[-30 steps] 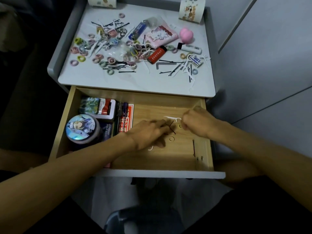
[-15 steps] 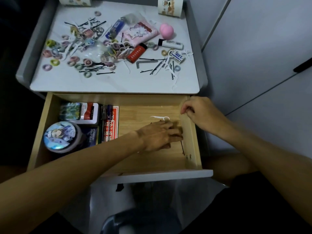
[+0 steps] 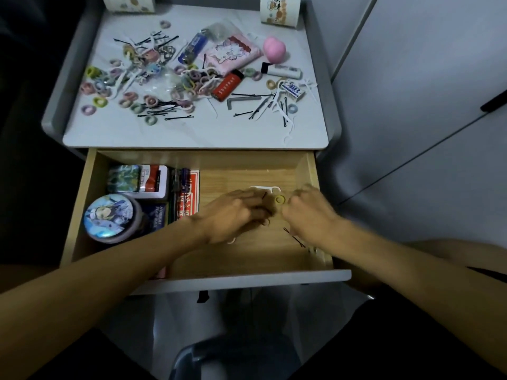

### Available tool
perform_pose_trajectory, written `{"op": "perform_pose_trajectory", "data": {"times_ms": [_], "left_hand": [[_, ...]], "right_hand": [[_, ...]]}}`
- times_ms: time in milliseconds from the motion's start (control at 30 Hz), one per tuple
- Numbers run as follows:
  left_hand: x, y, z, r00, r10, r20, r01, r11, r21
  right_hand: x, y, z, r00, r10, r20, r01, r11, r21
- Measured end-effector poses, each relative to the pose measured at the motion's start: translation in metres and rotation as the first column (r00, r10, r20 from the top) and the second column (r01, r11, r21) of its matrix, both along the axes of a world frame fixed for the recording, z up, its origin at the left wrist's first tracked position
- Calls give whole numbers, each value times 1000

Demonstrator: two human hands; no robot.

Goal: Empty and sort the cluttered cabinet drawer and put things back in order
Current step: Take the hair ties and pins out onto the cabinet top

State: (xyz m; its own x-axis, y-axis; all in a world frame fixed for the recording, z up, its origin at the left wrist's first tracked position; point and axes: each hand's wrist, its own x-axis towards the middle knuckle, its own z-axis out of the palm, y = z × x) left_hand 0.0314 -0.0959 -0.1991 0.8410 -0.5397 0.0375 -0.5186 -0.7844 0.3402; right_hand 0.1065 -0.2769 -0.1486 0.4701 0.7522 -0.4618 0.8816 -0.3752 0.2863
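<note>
Picking with both hands in the drawer, fingers curled but their hold impossible to tell, the thin hairpin is easily missed or dropped.

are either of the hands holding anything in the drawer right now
Cannot tell. Both the left hand and right hand are curled over small items on the drawer floor.
</note>
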Motion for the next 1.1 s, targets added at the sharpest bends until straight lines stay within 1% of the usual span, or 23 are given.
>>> {"op": "perform_pose_trajectory", "data": {"times_ms": [33,67,133,167,200,233,300,400,467,567,633,700,733,800,833,867,933,1000,1100], "left_hand": [[0,2,2,992,116,-40,-117,993,-19],[-3,8,0,961,264,-77,-264,964,11],[-8,9,3,845,490,-214,-475,872,119],[-12,9,4,783,559,-272,-532,829,172],[-16,7,5,747,584,-317,-548,812,203],[-18,4,5,724,599,-342,-552,800,234],[-22,-1,4,710,594,-379,-534,804,261],[-20,-7,3,703,597,-385,-535,802,267],[-19,-8,1,685,601,-411,-552,797,246],[-18,-5,-3,667,584,-462,-578,797,175],[-18,-3,-4,664,570,-483,-606,789,99],[-18,-1,-5,668,561,-489,-628,777,34],[-18,0,-6,676,554,-487,-631,776,7],[-18,1,-8,690,555,-465,-631,775,-10],[-18,2,-9,697,563,-443,-633,774,-13],[-18,2,-9,706,570,-421,-635,773,-18],[-17,2,-8,710,579,-401,-635,773,-10],[-15,0,-7,715,580,-390,-615,787,43],[-10,-2,-7,746,558,-364,-565,819,97]], "right_hand": [[-6,2,-4,1000,-23,-9,22,998,-66],[-12,6,-7,999,-46,-15,44,993,-110],[-13,7,-13,994,-104,-42,97,985,-143],[-14,9,-14,990,-122,-69,111,983,-148],[-15,10,-14,988,-126,-90,111,982,-154],[-16,10,-15,987,-124,-106,107,982,-157],[-20,11,-13,986,-109,-125,88,983,-162],[-23,10,-13,985,-90,-148,67,986,-153],[-23,9,-13,981,-102,-162,83,990,-116],[-10,12,-13,976,-151,-156,163,984,66],[5,17,-17,975,-176,-136,202,957,210],[19,24,-23,968,-205,-144,242,918,315],[24,27,-27,960,-223,-168,270,896,352],[31,31,-33,921,-276,-276,372,836,403],[33,33,-35,885,-315,-342,440,806,397],[34,34,-36,843,-360,-401,504,787,354],[34,36,-37,771,-436,-464,579,784,224],[29,35,-39,762,-450,-465,570,808,151],[15,33,-46,806,-391,-444,508,843,178]]}}
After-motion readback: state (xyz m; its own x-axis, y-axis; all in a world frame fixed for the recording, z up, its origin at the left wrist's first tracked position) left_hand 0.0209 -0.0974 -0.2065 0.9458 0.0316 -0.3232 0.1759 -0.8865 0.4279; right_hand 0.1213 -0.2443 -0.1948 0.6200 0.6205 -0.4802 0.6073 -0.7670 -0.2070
